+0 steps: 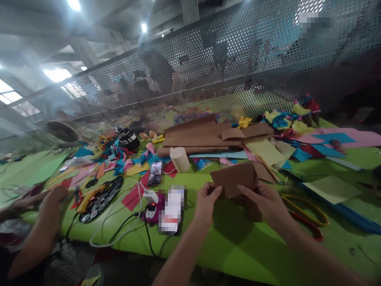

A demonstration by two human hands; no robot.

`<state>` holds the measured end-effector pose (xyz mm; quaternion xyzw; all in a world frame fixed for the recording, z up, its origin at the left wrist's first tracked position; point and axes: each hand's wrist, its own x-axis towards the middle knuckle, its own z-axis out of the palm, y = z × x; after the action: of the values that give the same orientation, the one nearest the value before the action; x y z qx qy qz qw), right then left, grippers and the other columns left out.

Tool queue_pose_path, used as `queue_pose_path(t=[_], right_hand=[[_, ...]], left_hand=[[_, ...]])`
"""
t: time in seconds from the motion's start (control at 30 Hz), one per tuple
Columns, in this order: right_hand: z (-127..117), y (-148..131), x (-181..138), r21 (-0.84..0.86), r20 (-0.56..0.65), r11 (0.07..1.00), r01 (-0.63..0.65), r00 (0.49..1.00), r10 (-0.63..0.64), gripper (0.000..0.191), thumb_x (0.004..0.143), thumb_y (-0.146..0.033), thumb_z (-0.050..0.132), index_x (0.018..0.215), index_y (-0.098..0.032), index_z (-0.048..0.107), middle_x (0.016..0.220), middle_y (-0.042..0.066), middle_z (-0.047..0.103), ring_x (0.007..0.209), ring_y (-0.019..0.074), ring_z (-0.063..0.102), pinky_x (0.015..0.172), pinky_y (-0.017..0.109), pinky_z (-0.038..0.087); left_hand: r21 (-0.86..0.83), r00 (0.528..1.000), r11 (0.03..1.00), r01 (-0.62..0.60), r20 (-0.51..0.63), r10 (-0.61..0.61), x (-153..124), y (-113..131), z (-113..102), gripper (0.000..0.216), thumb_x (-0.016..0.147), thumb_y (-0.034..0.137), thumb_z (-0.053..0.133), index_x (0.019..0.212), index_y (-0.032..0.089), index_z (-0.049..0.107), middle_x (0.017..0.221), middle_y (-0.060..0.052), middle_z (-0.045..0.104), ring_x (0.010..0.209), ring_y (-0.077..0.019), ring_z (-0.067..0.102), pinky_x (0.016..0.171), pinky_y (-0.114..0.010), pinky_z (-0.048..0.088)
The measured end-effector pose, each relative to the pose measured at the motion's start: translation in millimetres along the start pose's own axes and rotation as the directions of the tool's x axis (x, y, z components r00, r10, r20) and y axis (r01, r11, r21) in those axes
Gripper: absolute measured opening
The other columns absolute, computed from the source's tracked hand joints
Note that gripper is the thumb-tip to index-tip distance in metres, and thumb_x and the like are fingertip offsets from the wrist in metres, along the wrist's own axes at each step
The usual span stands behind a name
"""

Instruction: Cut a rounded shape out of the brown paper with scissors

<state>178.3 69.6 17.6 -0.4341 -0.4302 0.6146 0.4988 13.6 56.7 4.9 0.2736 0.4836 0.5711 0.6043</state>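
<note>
In front of me a folded brown sheet [232, 178] is held up just over the green table; whether it is paper or felt I cannot tell. My left hand [207, 199] pinches its left edge between thumb and fingers. On the other side, my right hand [263, 198] grips the right part, thumb on the near face and fingers hidden behind. A lower flap of brown material hangs beneath the right hand. Close by that hand lie scissors with yellow and red handles [309, 214], their blades partly covered.
A phone [172, 210], a purple power socket [151, 214] and cables lie left of my hands. Behind stand a white roll [179, 159] and stacked brown sheets [196, 133]. Another person's arm [44, 222] rests near a glue gun [91, 198]. A perforated metal screen [208, 63] borders the back.
</note>
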Motion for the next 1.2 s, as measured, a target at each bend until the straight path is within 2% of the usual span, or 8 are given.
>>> queue_pose_path(t=[0.13,0.23,0.47,0.6,0.73,0.9,1.07,1.2], right_hand=[[-7.0,-2.8,0.4,-0.087,-0.17,0.992,0.094,0.98,-0.108,0.039,0.068,-0.061,0.082,0.079,-0.025,0.071,0.075,0.003,0.073,0.071,0.0254,0.069,0.068,0.04,0.061],[-14.4,-7.7,0.3,-0.239,-0.214,0.957,0.165,0.952,-0.218,0.031,0.075,-0.055,0.076,0.073,-0.025,0.068,0.07,0.001,0.067,0.068,0.0221,0.063,0.06,0.033,0.055],[-19.0,-13.1,-0.5,-0.458,-0.146,0.865,0.202,0.943,-0.298,0.038,0.077,-0.055,0.073,0.06,-0.026,0.056,0.058,-0.002,0.051,0.058,0.0183,0.049,0.051,0.03,0.041],[-15.0,-7.2,1.5,-0.342,-0.07,0.923,0.177,0.974,-0.213,0.036,0.078,-0.061,0.072,0.077,-0.026,0.064,0.073,0.002,0.066,0.071,0.0227,0.061,0.063,0.033,0.05],[-9.7,6.1,3.5,-0.266,0.094,0.961,0.078,0.994,-0.054,0.053,0.067,-0.066,0.08,0.094,-0.022,0.068,0.082,0.004,0.073,0.075,0.0243,0.067,0.067,0.035,0.054],[-9.4,7.7,5.1,-0.257,0.017,0.966,-0.006,1.0,0.011,0.055,0.062,-0.073,0.08,0.071,-0.021,0.063,0.064,0.002,0.067,0.057,0.0182,0.061,0.056,0.031,0.05],[-9.7,-1.0,5.0,-0.302,-0.007,0.953,-0.008,1.0,0.006,0.06,0.058,-0.08,0.077,0.065,-0.022,0.063,0.055,0.0,0.063,0.051,0.0162,0.057,0.05,0.029,0.046],[-8.9,-4.3,3.0,-0.315,0.02,0.949,0.013,1.0,-0.007,0.064,0.062,-0.086,0.07,0.067,-0.022,0.065,0.057,0.002,0.065,0.053,0.0171,0.059,0.05,0.029,0.047]], left_hand=[[0.065,0.974,0.994,0.088,0.202,-0.1,-5.8,-0.3,4.6,0.052,0.051,0.042,0.097,0.091,0.016,0.076,0.087,-0.006,0.076,0.083,-0.019,0.066,0.084,-0.032,0.049],[0.163,0.947,0.982,0.097,0.287,-0.141,-7.0,0.9,3.9,0.055,0.053,0.05,0.095,0.092,0.015,0.078,0.087,-0.007,0.076,0.084,-0.0212,0.066,0.083,-0.033,0.049],[0.352,0.99,0.931,-0.098,0.128,0.056,1.8,6.5,-6.6,0.036,0.068,0.05,0.084,0.073,0.017,0.069,0.068,0.0,0.067,0.069,-0.0152,0.058,0.07,-0.028,0.044],[0.323,0.993,0.94,-0.111,0.077,0.091,3.8,5.9,-4.7,0.034,0.07,0.047,0.081,0.068,0.017,0.067,0.061,0.001,0.062,0.062,-0.0135,0.055,0.067,-0.028,0.043],[0.252,0.992,0.961,-0.114,-0.031,0.125,3.4,6.2,-1.3,0.035,0.069,0.05,0.081,0.07,0.018,0.067,0.06,0.002,0.062,0.06,-0.0145,0.057,0.067,-0.029,0.046],[0.198,0.998,0.978,-0.061,0.032,0.055,3.0,6.0,-1.5,0.042,0.064,0.054,0.084,0.07,0.017,0.065,0.063,0.001,0.062,0.062,-0.0142,0.058,0.068,-0.029,0.047],[0.239,0.986,0.967,-0.084,0.157,0.047,4.1,0.3,-2.4,0.042,0.063,0.05,0.088,0.083,0.016,0.072,0.079,-0.004,0.072,0.073,-0.0163,0.06,0.073,-0.029,0.046],[0.248,0.991,0.968,-0.045,0.13,0.013,4.1,-0.8,-2.0,0.044,0.063,0.052,0.087,0.081,0.015,0.071,0.074,-0.004,0.07,0.069,-0.0164,0.059,0.07,-0.029,0.045]])
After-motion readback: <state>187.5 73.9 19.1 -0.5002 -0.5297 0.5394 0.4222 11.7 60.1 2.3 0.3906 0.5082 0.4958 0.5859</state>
